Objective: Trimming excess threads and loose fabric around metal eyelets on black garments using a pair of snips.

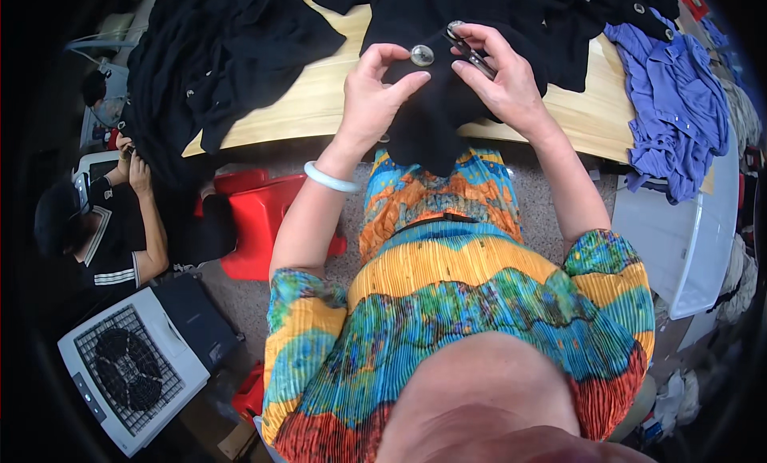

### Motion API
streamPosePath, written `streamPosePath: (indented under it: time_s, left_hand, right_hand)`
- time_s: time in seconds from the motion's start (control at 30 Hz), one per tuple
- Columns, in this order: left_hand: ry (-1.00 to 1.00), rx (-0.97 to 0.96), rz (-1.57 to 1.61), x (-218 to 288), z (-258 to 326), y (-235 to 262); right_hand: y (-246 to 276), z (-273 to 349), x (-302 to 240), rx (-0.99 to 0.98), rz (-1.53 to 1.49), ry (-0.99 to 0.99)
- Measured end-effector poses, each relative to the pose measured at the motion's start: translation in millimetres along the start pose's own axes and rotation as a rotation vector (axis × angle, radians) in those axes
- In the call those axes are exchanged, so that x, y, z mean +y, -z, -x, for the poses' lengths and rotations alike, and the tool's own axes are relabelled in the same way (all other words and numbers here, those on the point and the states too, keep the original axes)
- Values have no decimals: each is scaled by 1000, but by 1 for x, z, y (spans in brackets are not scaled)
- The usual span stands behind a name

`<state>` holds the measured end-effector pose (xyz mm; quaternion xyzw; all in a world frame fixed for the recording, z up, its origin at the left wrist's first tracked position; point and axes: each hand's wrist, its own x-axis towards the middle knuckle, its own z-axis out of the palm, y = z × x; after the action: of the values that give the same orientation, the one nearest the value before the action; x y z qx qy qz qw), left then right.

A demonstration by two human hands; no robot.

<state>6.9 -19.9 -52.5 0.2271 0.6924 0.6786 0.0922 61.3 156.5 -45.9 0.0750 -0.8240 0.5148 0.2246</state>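
Note:
My left hand (374, 94) is closed at the edge of a round, pale, shiny button (422, 55), its index fingertip against the rim and its thumb just below. Behind and beneath it lies a black garment (435, 119), whose lower part hangs over the table edge towards my lap. In my right hand (511, 83) is a slim dark tool that looks like thread snips (478, 60), held between thumb and fingers. A second round button (455, 27) shows by the right index fingertip. How the buttons join the cloth is too small to tell.
More black garments (240, 55) with buttons cover the wooden table (288, 103). Purple garments (675, 103) lie at the right end, above a white plastic bin (679, 255). At left, another person (112, 231) works near a red stool (260, 223) and a fan unit (132, 367).

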Motion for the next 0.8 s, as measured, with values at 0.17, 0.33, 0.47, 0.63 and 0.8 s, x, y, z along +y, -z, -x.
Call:
streamPosePath:
  time_s: [0.17,0.33,0.47,0.63,0.8]
  left_hand:
    - [-133,215,-399,-26,1,0]
    - [-316,278,-617,-48,2,3]
    - [-319,269,-724,-51,5,0]
    - [-349,204,-698,-49,5,4]
    - [306,31,12,-22,-2,17]
  right_hand:
    - [-7,0,-3,-19,17,-15]
    - [-12,2,-2,-42,70,-6]
    - [-12,2,0,-56,95,-24]
    - [-13,3,-4,-91,163,-33]
    - [-11,5,-6,-188,227,-105]
